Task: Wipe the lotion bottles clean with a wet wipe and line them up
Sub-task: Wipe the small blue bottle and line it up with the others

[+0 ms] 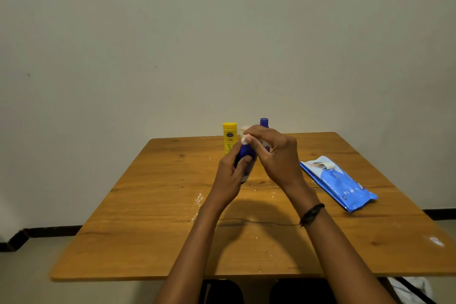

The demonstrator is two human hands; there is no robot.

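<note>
wooden table [148, 229] with whitish smears [199, 198], before a plain pale wall [222, 32] with dark skirting [51, 229]

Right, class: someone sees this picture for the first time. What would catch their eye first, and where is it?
The two hands meet mid-table: the left hand grips a blue bottle while the right hand pinches a white wipe at its top. Just behind them a bright yellow bottle stands upright near the far edge of the table. A blue pack of wipes lies flat on the right side.
</note>
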